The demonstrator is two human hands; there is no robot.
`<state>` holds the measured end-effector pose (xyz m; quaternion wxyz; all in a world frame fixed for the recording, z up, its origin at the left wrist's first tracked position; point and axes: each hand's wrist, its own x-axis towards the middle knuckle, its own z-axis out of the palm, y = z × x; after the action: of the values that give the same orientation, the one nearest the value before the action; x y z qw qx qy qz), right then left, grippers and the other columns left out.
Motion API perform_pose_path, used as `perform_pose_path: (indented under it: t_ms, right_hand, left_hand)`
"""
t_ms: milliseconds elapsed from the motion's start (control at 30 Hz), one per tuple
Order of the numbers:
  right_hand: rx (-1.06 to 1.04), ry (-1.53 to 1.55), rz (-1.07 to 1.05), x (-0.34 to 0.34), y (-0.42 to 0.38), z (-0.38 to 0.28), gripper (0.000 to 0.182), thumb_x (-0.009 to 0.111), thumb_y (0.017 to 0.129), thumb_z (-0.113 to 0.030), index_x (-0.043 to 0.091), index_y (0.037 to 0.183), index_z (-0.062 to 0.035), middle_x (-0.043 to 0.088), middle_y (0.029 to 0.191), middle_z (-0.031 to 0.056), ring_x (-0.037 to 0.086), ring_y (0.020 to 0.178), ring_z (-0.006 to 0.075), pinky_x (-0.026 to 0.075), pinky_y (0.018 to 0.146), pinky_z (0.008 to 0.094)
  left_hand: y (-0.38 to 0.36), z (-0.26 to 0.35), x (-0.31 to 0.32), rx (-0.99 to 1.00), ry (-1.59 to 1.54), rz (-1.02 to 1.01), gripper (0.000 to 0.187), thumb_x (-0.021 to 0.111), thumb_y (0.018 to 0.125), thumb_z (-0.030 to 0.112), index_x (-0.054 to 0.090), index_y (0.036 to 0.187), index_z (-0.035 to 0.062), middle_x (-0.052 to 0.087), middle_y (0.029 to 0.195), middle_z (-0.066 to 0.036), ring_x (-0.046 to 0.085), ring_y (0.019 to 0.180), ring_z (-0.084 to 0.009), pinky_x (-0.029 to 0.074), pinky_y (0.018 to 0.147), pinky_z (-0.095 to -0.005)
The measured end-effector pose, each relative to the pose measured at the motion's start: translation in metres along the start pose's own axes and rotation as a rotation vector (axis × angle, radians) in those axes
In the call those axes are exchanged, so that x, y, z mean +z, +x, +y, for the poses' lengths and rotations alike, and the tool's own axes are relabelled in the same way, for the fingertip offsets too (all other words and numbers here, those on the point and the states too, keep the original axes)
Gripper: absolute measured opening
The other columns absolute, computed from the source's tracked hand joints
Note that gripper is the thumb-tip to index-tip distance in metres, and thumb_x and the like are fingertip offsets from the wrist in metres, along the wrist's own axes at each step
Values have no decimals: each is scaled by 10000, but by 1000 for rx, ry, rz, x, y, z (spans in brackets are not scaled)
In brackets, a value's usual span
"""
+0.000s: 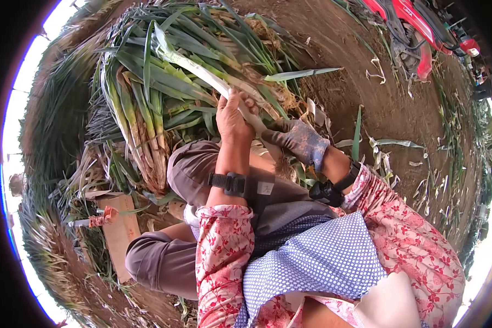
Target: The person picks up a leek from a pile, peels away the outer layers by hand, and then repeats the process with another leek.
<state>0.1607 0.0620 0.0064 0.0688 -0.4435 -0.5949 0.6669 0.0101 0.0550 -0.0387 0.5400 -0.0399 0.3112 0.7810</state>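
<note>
A long leek [202, 72] with a pale stalk and trimmed-looking green top slants up to the left between my hands. My bare left hand [235, 117] is closed around its stalk, thumb along the top. At the lower end, my right hand [299, 143], in a worn grey-blue glove, is closed on the root end, which the fingers partly cover. Just beyond my hands lies a large heap of leeks [142, 104], with long green leaves and brownish dried outer layers. Both hands are above my knees.
A cardboard piece [117, 227] lies at the left, beside an orange-red wrapped item [105, 216]. A red machine [415, 24] stands at the upper right. Peeled leaf scraps [399, 143] are strewn over the brown soil [339, 60]. More leeks [52, 126] are stacked along the far left.
</note>
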Motion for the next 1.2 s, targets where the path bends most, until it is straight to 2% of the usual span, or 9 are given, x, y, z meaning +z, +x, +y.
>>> perform_pose_path:
  t_ms: [233,433,633,900,967,1033,1100,1167,1200]
  right_hand:
    - [-32,-68,-9,2,-4,-4,505,613,787,-448,579,990,12,533,680,12,476,608,68,391,545,229]
    - [73,86,-37,2,-1,-2,473,663,763,-413,596,1001,-11,553,664,15,491,510,86,406,470,236]
    - [-42,10,0,1,6,4,313,663,781,-326,594,896,-44,538,634,5,475,486,72,386,435,220]
    - [-394,984,-182,-54,-38,-16,149,603,840,-208,575,894,-72,592,707,6,519,503,55,385,403,153]
    - [-245,535,146,-67,-36,-12,190,587,849,-204,557,971,-62,624,813,50,553,605,61,428,441,179]
    - [-252,216,250,-75,-16,31,311,612,829,-239,537,1068,-56,631,836,45,577,641,72,483,530,217]
    - [-46,-65,264,-66,-25,40,255,605,795,-169,559,1011,-41,578,775,29,549,628,93,465,543,222]
    - [-102,-235,200,-58,-29,60,258,600,788,-172,555,1006,-41,546,742,9,533,625,84,439,526,205]
    - [-68,-109,139,-55,-25,73,265,595,790,-163,550,1020,-39,543,742,0,527,623,76,425,512,202]
  left_hand:
    - [4,-3,-4,-7,43,27,111,515,888,169,460,964,110,503,771,-39,482,612,-154,392,502,-277]
    - [6,-3,-6,-17,87,55,115,509,892,174,465,980,114,502,785,-32,485,623,-149,400,508,-271]
    - [7,-4,-5,-19,103,90,88,509,888,155,441,904,101,501,733,-40,479,575,-148,388,474,-279]
    - [17,-6,-6,26,343,186,70,486,894,165,435,908,120,490,731,-33,458,538,-135,382,454,-268]
    - [9,-7,-3,43,453,147,83,478,897,182,428,909,117,483,720,-32,449,528,-132,378,442,-270]
    - [-9,-4,12,54,467,127,114,460,906,217,403,917,119,460,698,-23,419,499,-117,360,410,-266]
    - [-22,1,20,75,458,104,117,466,905,222,396,916,129,459,703,-18,405,485,-106,335,393,-242]
    - [-41,7,28,70,388,-8,123,468,909,232,393,921,136,455,716,-12,387,473,-83,303,383,-216]
    - [-50,10,32,83,381,-66,126,472,910,235,397,933,136,455,717,-11,387,472,-82,301,381,-214]
